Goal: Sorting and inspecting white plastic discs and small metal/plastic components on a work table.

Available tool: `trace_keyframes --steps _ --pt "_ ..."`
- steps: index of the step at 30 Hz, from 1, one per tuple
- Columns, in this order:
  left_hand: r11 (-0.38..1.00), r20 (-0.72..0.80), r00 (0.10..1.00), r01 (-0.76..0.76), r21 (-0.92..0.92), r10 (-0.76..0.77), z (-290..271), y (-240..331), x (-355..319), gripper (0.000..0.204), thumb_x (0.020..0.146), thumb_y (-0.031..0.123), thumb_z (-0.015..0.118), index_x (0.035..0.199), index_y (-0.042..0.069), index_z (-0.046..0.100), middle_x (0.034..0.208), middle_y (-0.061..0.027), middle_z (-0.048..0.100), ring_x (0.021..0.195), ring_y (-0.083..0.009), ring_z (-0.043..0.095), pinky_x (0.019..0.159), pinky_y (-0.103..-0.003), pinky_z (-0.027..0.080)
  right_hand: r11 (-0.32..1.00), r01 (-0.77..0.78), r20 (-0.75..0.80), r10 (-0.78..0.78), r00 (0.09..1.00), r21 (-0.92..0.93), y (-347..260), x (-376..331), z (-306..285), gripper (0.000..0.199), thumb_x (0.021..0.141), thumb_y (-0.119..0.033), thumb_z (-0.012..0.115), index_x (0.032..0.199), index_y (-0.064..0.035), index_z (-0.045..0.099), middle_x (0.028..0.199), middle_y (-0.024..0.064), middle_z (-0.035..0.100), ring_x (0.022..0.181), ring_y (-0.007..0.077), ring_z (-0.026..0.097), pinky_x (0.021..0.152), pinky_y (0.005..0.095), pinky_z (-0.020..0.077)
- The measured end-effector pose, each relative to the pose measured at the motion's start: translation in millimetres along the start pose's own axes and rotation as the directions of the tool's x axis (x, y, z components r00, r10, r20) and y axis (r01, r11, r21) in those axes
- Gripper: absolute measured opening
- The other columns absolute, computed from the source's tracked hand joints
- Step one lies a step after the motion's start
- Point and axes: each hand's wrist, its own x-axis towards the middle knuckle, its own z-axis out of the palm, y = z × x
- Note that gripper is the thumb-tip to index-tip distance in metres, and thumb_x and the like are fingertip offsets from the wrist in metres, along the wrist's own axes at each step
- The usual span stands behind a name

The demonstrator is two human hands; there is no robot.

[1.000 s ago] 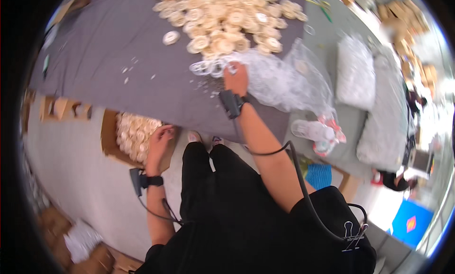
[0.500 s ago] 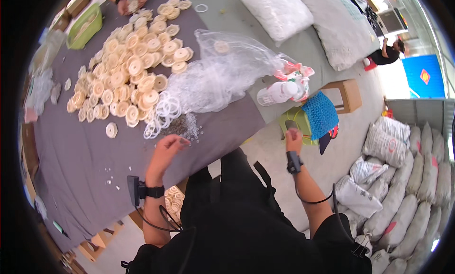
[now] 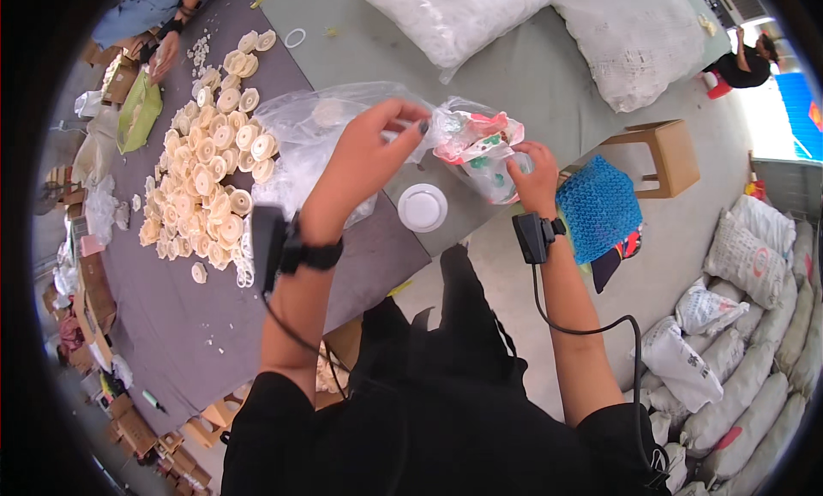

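Observation:
My left hand (image 3: 373, 153) reaches over the table, thumb and forefinger closed at the edge of a crumpled clear plastic bag (image 3: 493, 180) with red and green print. My right hand (image 3: 536, 179) grips the same bag at its right side, near the table edge. Just below the bag stands a round white container (image 3: 422, 208), seen from above. Behind my left forearm lies a larger clear plastic bag (image 3: 296, 119), partly hidden by the arm. A heap of cream-coloured round plastic parts (image 3: 206, 170) spreads to its left.
A co-worker's hand (image 3: 163, 54) is at the far left, near a green basket (image 3: 139, 110). Large white sacks (image 3: 454, 20) lie at the back. Right of the table are a blue woven cover (image 3: 598, 209), a brown stool (image 3: 673, 157) and stacked sacks (image 3: 720, 367).
Both hands have moved up to the printed bag, the left from the small parts near the table's front. The white container now stands upright, left of the bag. The view has shifted.

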Motion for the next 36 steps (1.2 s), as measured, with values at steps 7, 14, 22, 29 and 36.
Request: trace_keyframes --steps 7,14,22,29,36 --pt "0.988 -0.319 0.947 0.081 0.131 -0.036 8.5 -9.6 -8.6 0.02 0.079 0.011 0.054 0.099 0.007 0.058 0.095 -0.0035 0.061 0.085 -0.0154 0.057 0.075 -0.031 0.043 0.962 -0.165 -0.277 0.222 0.935 0.216 -7.7 -22.9 -34.2 0.019 0.074 -0.004 0.057 0.093 -0.0032 0.054 0.089 0.0066 0.054 0.086 0.0199 0.052 0.079 0.0307 0.041" --pt "0.97 -0.815 0.529 0.186 -0.158 -0.234 -52.8 -64.3 -136.1 0.02 0.08 0.005 0.051 0.1 0.002 0.055 0.096 -0.0064 0.06 0.088 -0.016 0.056 0.077 -0.029 0.044 0.614 0.314 -0.293 -0.138 0.946 0.725 -205.9 18.6 -60.5 0.011 0.079 0.0 0.04 0.085 0.0006 0.049 0.08 0.0101 0.053 0.075 0.0156 0.05 0.074 0.0286 0.0422" --pt "0.887 -0.917 0.08 0.298 -0.351 -0.39 -108.3 -172.5 -308.5 0.026 0.076 0.01 0.055 0.102 0.005 0.055 0.1 -0.0101 0.058 0.091 -0.0194 0.055 0.073 -0.032 0.045 0.86 0.098 0.721 -0.477 0.503 0.501 -327.8 -76.9 159.2 0.034 0.074 -0.01 0.06 0.107 -0.0043 0.053 0.101 0.011 0.053 0.09 0.02 0.053 0.078 0.0309 0.0425" --pt "0.805 -0.901 0.248 0.572 -0.159 -0.355 -150.3 -262.1 -340.2 0.044 0.073 0.019 0.06 0.114 0.007 0.048 0.111 -0.014 0.052 0.097 -0.0285 0.053 0.081 -0.036 0.044 0.863 0.502 0.49 -0.46 0.74 0.051 -344.4 -123.6 306.4 0.059 0.064 -0.026 0.07 0.115 -0.008 0.048 0.113 0.0161 0.045 0.103 0.0338 0.043 0.086 0.0418 0.0378" --pt "0.733 -0.692 0.523 0.68 -0.012 -0.497 -170.3 -282.2 -321.7 0.037 0.07 0.016 0.061 0.105 0.008 0.053 0.095 -0.0135 0.051 0.086 -0.0319 0.054 0.074 -0.038 0.045 0.871 0.473 0.54 -0.339 0.77 -0.128 -359.0 -132.2 317.3 0.056 0.06 -0.024 0.07 0.111 -0.0113 0.051 0.114 0.014 0.042 0.1 0.0333 0.045 0.081 0.0407 0.0411"
